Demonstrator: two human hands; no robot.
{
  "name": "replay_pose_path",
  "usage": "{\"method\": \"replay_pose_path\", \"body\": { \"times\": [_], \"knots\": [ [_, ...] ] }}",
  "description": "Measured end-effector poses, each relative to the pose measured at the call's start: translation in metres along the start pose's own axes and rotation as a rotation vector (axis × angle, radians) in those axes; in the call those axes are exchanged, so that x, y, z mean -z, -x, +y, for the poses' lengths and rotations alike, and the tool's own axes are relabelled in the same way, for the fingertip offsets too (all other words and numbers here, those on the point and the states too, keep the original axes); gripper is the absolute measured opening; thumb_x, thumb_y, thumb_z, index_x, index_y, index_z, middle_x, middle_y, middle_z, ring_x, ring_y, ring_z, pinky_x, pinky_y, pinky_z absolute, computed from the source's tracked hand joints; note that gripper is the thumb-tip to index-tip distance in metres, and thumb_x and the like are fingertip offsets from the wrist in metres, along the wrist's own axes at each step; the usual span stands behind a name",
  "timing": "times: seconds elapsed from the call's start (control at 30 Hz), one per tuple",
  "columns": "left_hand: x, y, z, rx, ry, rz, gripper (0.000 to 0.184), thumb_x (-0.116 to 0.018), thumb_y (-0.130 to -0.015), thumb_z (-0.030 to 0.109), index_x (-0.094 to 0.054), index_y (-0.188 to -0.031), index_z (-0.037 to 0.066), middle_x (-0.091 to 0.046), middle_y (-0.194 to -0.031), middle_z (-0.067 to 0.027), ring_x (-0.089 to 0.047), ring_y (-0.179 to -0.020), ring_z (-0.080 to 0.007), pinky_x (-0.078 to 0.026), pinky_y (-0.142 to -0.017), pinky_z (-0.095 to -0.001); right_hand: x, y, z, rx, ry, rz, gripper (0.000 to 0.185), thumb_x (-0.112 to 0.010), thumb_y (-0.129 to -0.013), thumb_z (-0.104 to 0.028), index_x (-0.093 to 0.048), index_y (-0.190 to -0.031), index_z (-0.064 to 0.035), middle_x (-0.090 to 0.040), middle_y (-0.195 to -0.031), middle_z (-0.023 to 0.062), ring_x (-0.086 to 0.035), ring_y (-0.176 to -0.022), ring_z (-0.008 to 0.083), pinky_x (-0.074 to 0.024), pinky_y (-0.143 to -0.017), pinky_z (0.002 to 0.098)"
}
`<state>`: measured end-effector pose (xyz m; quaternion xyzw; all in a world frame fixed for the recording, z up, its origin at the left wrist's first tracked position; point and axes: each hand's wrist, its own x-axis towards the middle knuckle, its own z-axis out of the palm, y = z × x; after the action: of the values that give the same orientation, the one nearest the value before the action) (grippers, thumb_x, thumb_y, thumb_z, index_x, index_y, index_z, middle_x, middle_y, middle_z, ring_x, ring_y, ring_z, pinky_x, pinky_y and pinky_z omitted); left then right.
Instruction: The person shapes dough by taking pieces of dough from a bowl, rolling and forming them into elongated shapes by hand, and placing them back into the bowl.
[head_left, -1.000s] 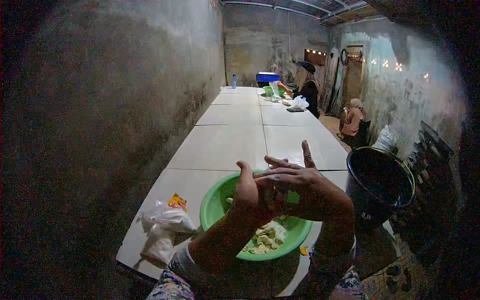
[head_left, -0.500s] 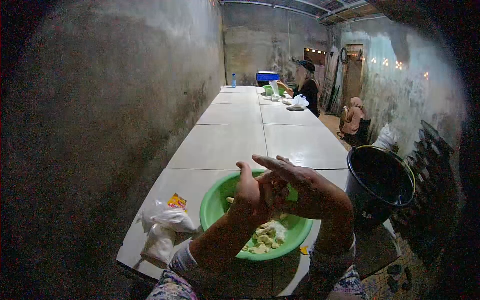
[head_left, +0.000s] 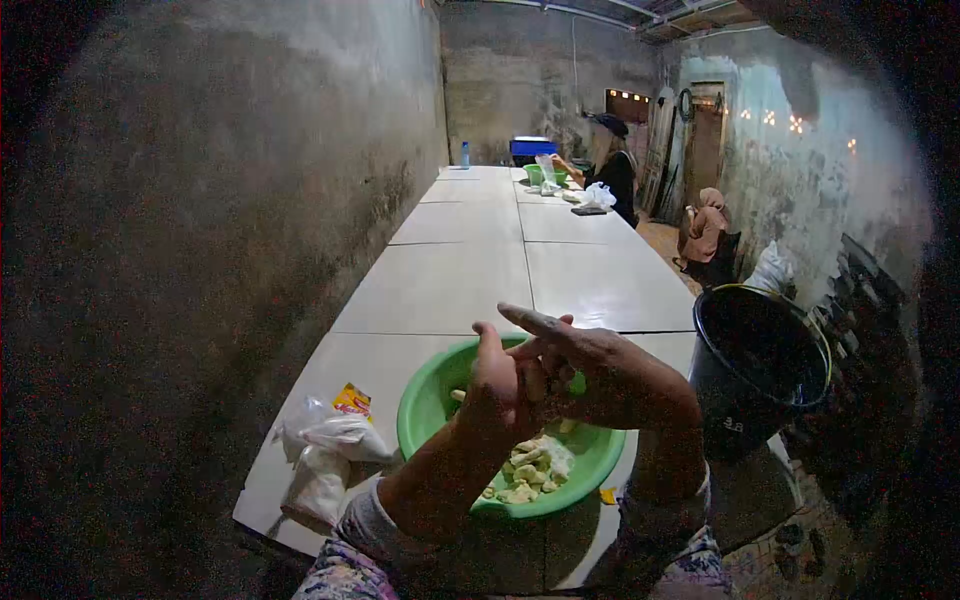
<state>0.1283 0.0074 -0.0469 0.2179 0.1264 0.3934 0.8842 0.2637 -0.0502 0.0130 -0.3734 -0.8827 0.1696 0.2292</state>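
Above a green bowl [head_left: 590, 480], my left hand [head_left: 497, 385] and my right hand [head_left: 600, 372] are pressed against each other. The left thumb points up, and the right fingers lie across the left hand with one finger stretched out. Whatever may be between the palms is hidden. Pale chunks [head_left: 525, 472] and white powder [head_left: 556, 458] lie in the bowl under my wrists. To the left of the bowl, plastic bags of white powder [head_left: 345, 437] sit beside a yellow and red packet [head_left: 352, 401].
A black bucket [head_left: 760, 345] stands at the right table edge. Down the long white table [head_left: 455, 285], a person [head_left: 615, 170] works at another green bowl [head_left: 545, 176]. Another person [head_left: 706, 232] sits beyond. A wall [head_left: 230, 250] runs along the left.
The fingers of my right hand have shifted and folded closer over my left hand. The view has tilted slightly, and the bowl stays under my hands.
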Motion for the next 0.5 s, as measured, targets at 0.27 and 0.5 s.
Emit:
{"method": "replay_pose_path", "body": {
  "times": [0.27,0.5],
  "knots": [
    [0.063,0.019,0.045,0.013,-0.132,-0.165,0.085,-0.021,-0.087,0.073,-0.046,-0.125,0.001,-0.041,-0.051,0.0020,-0.036,-0.036,-0.0102,-0.035,-0.035,-0.0222,-0.012,-0.010,0.030,0.140,0.008,0.170,0.090,-0.079,-0.071,-0.020,-0.028,-0.145,-0.0096,-0.047,-0.136,0.0177,-0.048,-0.122,0.0334,-0.0417,-0.101,0.0413],
    [0.086,0.011,0.051,-0.190,-0.268,0.080,0.038,-0.048,-0.093,0.025,-0.039,-0.123,0.004,-0.060,-0.095,-0.0191,-0.059,-0.091,-0.0363,-0.043,-0.095,-0.0522,-0.021,-0.010,0.058,0.107,0.182,0.010,0.058,-0.062,-0.086,-0.028,-0.041,-0.137,-0.0096,-0.057,-0.121,0.0172,-0.058,-0.104,0.0331,-0.0420,-0.095,0.0408]
  ]
}}
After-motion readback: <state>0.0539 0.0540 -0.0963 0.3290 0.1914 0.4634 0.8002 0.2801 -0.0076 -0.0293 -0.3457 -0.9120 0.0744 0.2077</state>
